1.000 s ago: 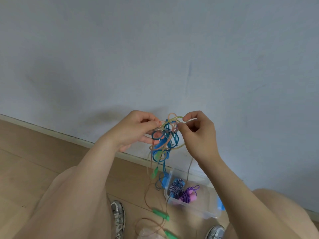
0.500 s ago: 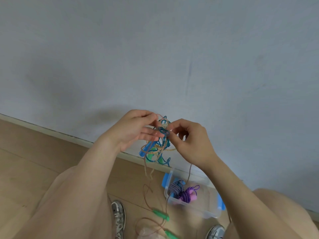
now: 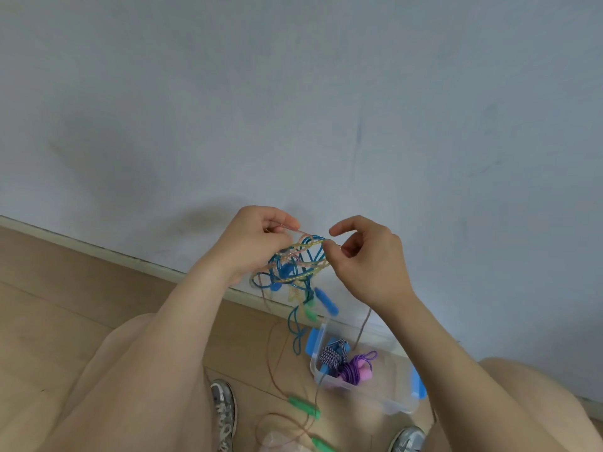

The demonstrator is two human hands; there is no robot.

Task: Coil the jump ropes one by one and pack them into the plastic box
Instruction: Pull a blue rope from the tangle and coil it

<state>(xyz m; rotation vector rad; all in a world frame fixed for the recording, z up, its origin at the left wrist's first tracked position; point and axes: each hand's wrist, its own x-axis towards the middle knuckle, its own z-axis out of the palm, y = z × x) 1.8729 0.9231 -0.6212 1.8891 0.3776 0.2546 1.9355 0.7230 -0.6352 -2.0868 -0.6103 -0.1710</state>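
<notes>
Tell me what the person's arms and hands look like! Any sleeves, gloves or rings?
Both arms are bare as far as the picture shows: there are no sleeves on the left arm or the right arm. The left hand and the right hand wear no gloves. No watch, bracelet or ring is visible.
</notes>
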